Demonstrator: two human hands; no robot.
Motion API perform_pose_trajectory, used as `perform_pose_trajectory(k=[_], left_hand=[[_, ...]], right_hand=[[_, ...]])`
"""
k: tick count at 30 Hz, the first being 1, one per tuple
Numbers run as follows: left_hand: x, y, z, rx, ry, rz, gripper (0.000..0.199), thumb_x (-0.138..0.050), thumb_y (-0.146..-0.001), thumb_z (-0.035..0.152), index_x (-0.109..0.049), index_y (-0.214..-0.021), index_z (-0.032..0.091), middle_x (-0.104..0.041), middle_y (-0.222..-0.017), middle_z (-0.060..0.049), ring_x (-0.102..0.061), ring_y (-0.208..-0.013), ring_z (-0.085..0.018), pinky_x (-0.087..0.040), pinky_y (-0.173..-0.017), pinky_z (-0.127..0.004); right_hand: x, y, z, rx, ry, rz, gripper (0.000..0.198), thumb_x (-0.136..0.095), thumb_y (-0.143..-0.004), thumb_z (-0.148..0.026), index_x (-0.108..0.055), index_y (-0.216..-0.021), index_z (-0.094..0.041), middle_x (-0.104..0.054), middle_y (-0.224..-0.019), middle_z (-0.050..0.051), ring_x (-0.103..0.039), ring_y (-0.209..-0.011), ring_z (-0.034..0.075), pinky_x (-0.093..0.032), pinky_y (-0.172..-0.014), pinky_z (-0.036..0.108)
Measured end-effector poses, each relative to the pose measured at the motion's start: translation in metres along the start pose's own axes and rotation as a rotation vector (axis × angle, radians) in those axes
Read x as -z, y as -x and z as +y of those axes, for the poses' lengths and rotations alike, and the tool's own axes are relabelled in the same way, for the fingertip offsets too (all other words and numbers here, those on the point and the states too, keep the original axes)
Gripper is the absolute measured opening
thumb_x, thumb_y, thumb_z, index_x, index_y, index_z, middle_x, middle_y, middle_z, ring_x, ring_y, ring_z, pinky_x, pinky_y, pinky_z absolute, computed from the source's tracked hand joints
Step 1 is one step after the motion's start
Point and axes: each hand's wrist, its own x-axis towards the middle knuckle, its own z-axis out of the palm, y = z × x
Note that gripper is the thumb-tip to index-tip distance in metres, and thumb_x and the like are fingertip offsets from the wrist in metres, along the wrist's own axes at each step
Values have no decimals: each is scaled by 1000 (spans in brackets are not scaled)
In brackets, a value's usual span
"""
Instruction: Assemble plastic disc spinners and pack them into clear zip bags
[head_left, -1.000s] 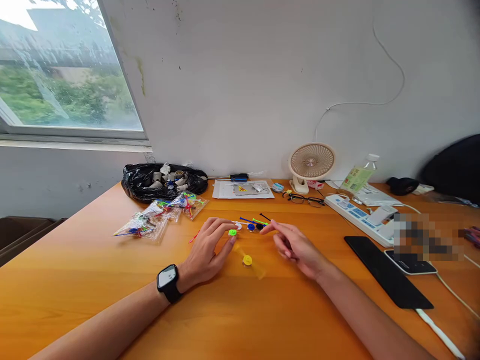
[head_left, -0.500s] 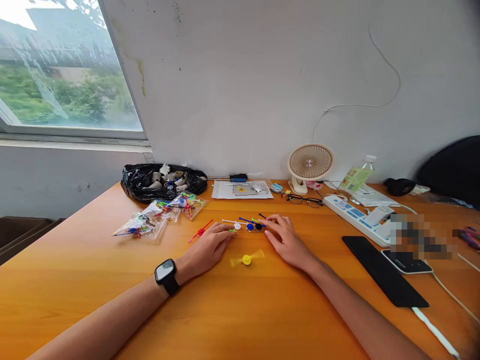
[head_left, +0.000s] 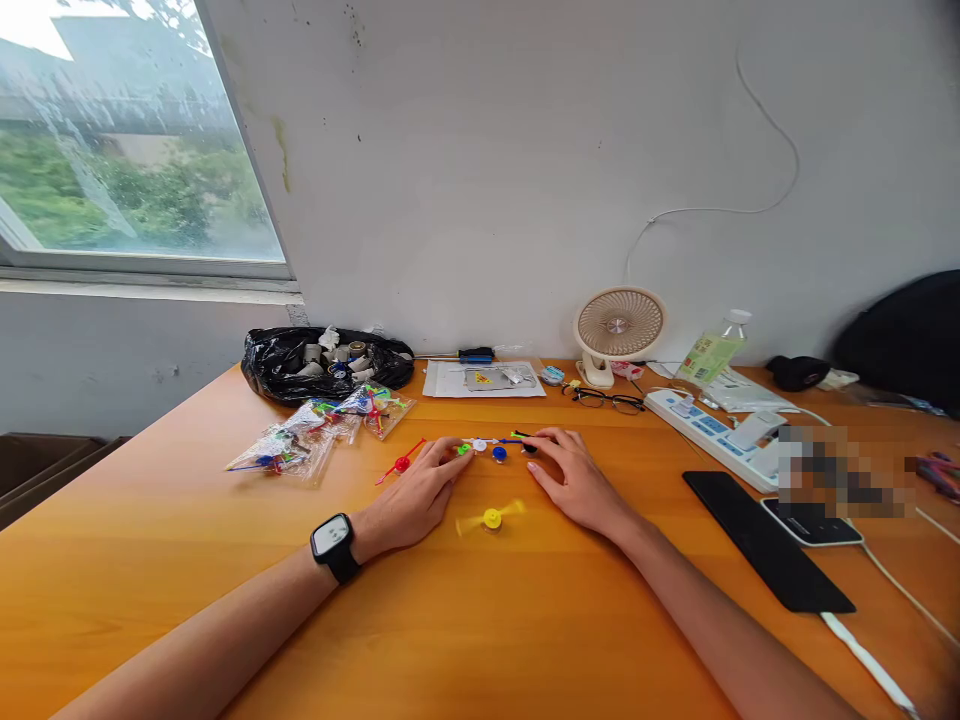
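A yellow plastic piece [head_left: 492,519] with a round hub stands on the table between my forearms, its two thin arms blurred by motion. Behind it, similar pieces sit in a row: green [head_left: 463,450], white [head_left: 480,445], blue [head_left: 499,454] and black [head_left: 529,448]. My left hand [head_left: 420,492] rests on the tabletop, fingers stretched out, their tips at the green piece. To its left lies a red piece [head_left: 402,464], close to the knuckles. My right hand [head_left: 574,478] has thumb and fingers apart; its fingertips are at the black piece, partly covering it.
Clear bags [head_left: 285,450] of similar pieces lie at left, before a black plastic bag [head_left: 262,365]. Along the back are papers [head_left: 442,380], a fan [head_left: 621,325], glasses [head_left: 600,398] and a bottle [head_left: 709,355]. A power strip [head_left: 701,432] and black slab [head_left: 765,540] lie at right.
The black piece has shifted right along with my right fingertips. The white piece has moved slightly right, and the green one shows more. The yellow piece's blurred arms stand at a slightly different angle.
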Motion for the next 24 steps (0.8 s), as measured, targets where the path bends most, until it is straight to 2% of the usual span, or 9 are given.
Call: perform_pose_trajectory(k=[3, 8, 14, 17, 21, 24], left_hand=[[1, 0, 2, 5, 14, 13, 56, -40, -105, 15, -43, -157, 35, -51, -144, -10, -54, -132, -24, -49, -115, -45], [4, -1, 5, -2, 21, 31, 51, -40, -104, 12, -51, -150, 33, -57, -135, -9, -55, -125, -25, -51, -111, -45], [5, -2, 2, -51, 42, -1, 53, -39, -104, 10, -51, -151, 30, -55, -153, -6, -48, -141, -26, -46, -119, -49], [4, -2, 1, -49, 45, -20, 54, -38, -103, 9, -51, -151, 30, -52, -158, -5, -46, -145, -25, -44, -121, -49], [4, -2, 0, -32, 53, -16, 53, -38, -103, 8, -54, -150, 28, -53, -157, -6, -47, -144, -25, -45, -120, -49], [5, -2, 1, -32, 51, 1, 52, -40, -103, 8, -56, -148, 29, -56, -155, -6, -50, -141, -26, -48, -118, -49]], right_hand=[[-2, 0, 3, -13, 15, 19, 40, -57, -101, -28, -65, -140, -28, -60, -143, 11, -51, -135, 32, -43, -116, 54], [0, -1, -1, 4, -7, -2, 36, -55, -100, -25, -67, -135, -26, -67, -131, 10, -59, -121, 30, -48, -109, 52], [-4, 1, -5, 79, -9, -8, 43, -54, -101, -24, -63, -142, -32, -63, -140, 9, -52, -132, 30, -45, -114, 53], [-5, 1, -3, 99, 8, -22, 37, -54, -102, -25, -67, -136, -30, -65, -138, 8, -53, -131, 31, -46, -113, 55], [-3, -1, -1, 59, 14, 5, 26, -58, -101, -27, -74, -120, -24, -71, -125, 11, -58, -121, 31, -51, -107, 53], [-2, -1, 0, 62, 3, 11, 27, -58, -100, -28, -74, -121, -23, -70, -131, 11, -56, -127, 32, -49, -110, 55]])
